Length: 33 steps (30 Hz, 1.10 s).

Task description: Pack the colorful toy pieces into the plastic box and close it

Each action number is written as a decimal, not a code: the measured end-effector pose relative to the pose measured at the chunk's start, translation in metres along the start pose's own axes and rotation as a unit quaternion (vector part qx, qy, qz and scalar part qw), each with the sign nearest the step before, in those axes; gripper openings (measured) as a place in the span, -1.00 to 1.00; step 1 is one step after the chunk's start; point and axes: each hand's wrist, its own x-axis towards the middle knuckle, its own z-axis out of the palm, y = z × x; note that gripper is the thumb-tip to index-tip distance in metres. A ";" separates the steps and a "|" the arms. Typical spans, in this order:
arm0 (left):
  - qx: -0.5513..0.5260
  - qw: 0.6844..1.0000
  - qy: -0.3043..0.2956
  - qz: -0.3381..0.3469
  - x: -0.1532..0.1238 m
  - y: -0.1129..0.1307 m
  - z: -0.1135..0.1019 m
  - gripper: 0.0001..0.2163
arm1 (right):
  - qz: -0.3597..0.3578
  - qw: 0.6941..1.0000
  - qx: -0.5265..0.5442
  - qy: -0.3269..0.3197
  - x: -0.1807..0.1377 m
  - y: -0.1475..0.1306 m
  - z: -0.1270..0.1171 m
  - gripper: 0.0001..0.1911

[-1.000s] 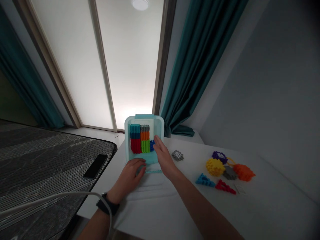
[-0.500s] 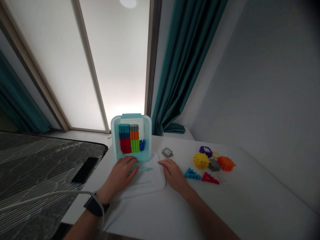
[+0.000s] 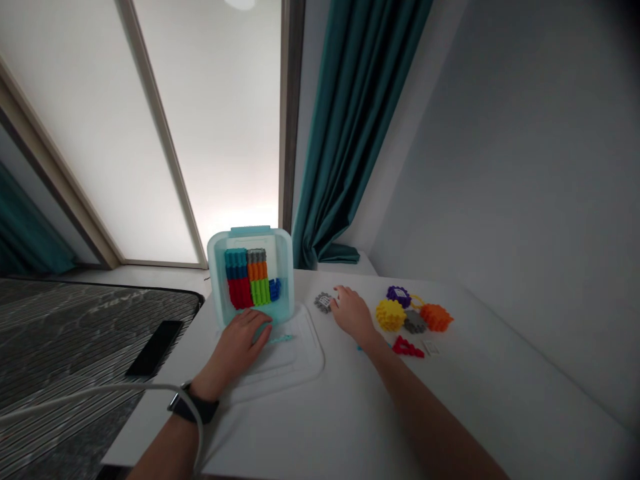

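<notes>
Translucent aqua puzzle case point(image 3: 216, 280), standing on edge, holds ridged teal, gray, orange, red, green and blue blocks point(image 3: 247, 280) packed to the left; small gap at upper right. Left hand point(image 3: 235, 347) lies over the case's lower rim. Right hand point(image 3: 353, 313), fingers loosely spread, sits just beside a gray gear-shaped piece point(image 3: 324, 302).

Nothing legible: white label point(image 3: 325, 301) on grey gear piece point(image 3: 320, 302) too small.
</notes>
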 end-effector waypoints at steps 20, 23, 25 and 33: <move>0.002 1.000 0.003 0.007 -0.003 -0.002 -0.001 -0.81 | -0.010 0.998 0.041 -0.041 0.006 -0.022 0.006 -0.54; 0.005 1.000 -0.001 0.006 -0.003 -0.003 -0.001 -0.81 | -0.068 0.971 0.223 -0.045 0.010 -0.045 0.001 -0.49; 0.007 1.000 -0.009 0.005 -0.002 -0.003 -0.001 -0.82 | -0.083 0.948 0.305 -0.045 0.014 -0.063 -0.001 -0.46; 0.017 0.999 -0.041 0.015 -0.004 -0.002 -0.009 -0.83 | -0.071 0.963 0.248 -0.072 0.030 -0.102 0.008 -0.63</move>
